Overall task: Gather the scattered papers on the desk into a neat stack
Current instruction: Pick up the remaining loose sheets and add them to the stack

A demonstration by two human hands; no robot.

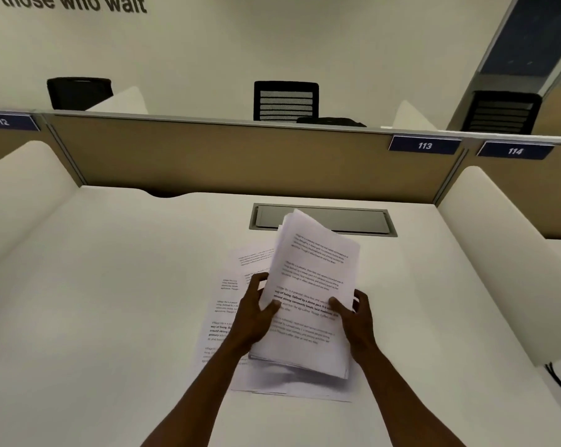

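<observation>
A wide white counter [118,285], walled by a tan partition [227,156] at the back and rounded white dividers at either side, fills the view from a head-worn camera. Beyond the partition stand black office chairs [285,100] against a pale wall carrying part of a painted slogan. Blue number plates reading 112, 113 [424,145] and 114 run along the partition's top edge. A grey cable hatch [363,221] is set into the counter near the back.

At the counter's centre, a person holds a thick bundle of printed papers [311,285] tilted up off the surface, its far end raised toward the hatch and its near end low, close above the sheets below. The bundle's edges are uneven, with sheets fanning at the bottom right corner. The left hand [256,312] has its grip closed on the bundle's left edge, thumb on the printed face and fingers curled behind. The right hand [353,317] clamps the right edge the same way, thumb pressed on the text.

Beneath and to the left of the bundle, loose sheets [221,317] lie flat on the counter, overlapping at slight angles, some partly hidden by the left forearm. More sheets show under the bundle's near edge. A dark cable [560,379] trails at the right edge.
</observation>
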